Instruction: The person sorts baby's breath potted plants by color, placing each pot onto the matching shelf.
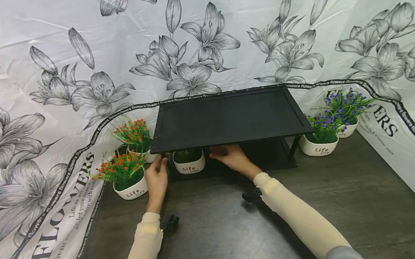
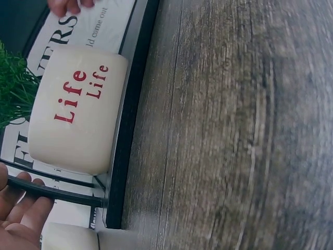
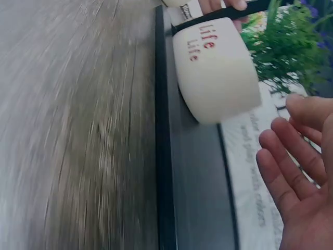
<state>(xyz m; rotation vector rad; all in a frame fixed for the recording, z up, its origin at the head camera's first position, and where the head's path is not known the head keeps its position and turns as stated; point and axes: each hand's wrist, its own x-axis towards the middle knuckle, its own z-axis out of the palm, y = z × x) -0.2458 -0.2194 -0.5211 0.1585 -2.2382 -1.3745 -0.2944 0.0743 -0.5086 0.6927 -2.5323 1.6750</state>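
A white flowerpot [image 1: 189, 163] lettered "Life" stands on the lower board of a black two-tier shelf [image 1: 229, 118]. Its green plant [image 3: 283, 44] with blue-purple flowers is mostly hidden under the top board in the head view. At the shelf's left end, my left hand [image 1: 157, 176] has its fingers and thumb around the thin black leg [image 2: 73, 198]. My right hand [image 1: 235, 158] reaches under the top board to the right of the pot. In the right wrist view its fingers [image 3: 291, 172] are loosely bent, apart from the pot, and hold nothing.
Two white pots with orange-red flowers [image 1: 123, 168] stand left of the shelf, the nearer one close beside my left hand. Two pots with blue-purple flowers [image 1: 322, 134] are at its right end. A flower-printed cloth [image 1: 197, 33] hangs behind the dark wooden table [image 1: 218, 229].
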